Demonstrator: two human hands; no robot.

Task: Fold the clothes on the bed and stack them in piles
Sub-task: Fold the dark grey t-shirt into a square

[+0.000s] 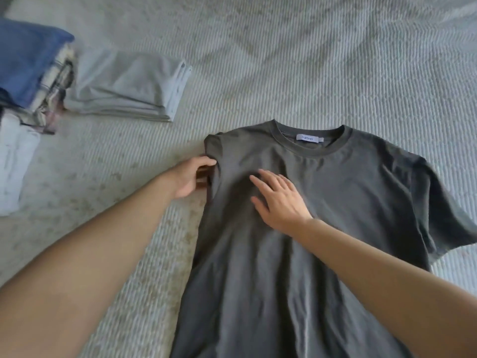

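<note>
A dark grey T-shirt point(335, 202) lies flat on the bed, collar away from me, with a white label inside the neck. Its left sleeve is tucked under at the shoulder, while the right sleeve spreads out toward the right edge. My left hand point(192, 177) grips the shirt's left edge just below the shoulder, fingers curled under the fabric. My right hand point(280, 200) rests flat on the chest of the shirt with its fingers straight and spread.
A folded light grey garment point(129, 86) lies at the back left. Left of it stands a stack of folded clothes point(33, 73) with a blue piece on top and plaid below. A white folded piece point(13, 164) lies nearer. The bedspread point(309, 60) is pale and ribbed.
</note>
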